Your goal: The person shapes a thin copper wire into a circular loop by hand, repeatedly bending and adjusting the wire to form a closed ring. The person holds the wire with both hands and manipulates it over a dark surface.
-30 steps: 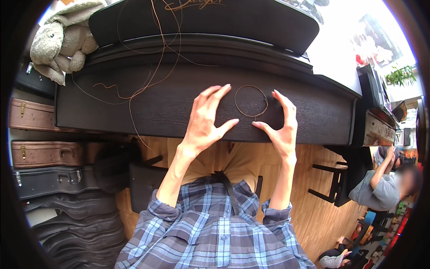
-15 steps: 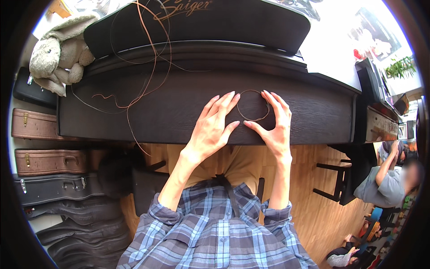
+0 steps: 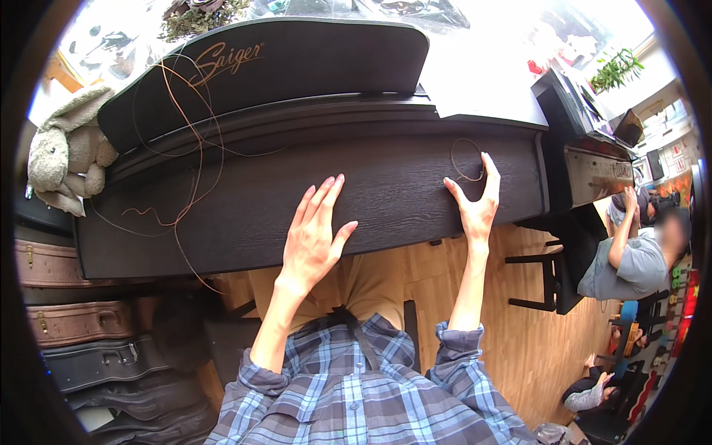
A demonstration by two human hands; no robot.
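A thin coiled wire ring (image 3: 461,139) lies on the closed lid of a black piano (image 3: 386,193), toward the right. My right hand (image 3: 478,200) is beside it, thumb and forefinger spread around its lower right edge, fingertips at or very close to the wire. My left hand (image 3: 311,237) rests open on the lid, fingers slightly apart, well left of the ring with nothing held. A loose tangle of copper and silvery wires (image 3: 178,230) drapes over the piano's left side and hangs past the front edge.
A grey plush rabbit (image 3: 55,156) sits at far left, above stacked instrument cases (image 3: 78,322). At right are a black keyboard instrument (image 3: 597,174), a black chair (image 3: 530,282) and a seated person in grey (image 3: 623,267). Another person (image 3: 582,393) is at lower right.
The view has shifted. The ring and my right hand have moved right along the lid, while my left hand has separated from them, leaving a wide gap between my hands.
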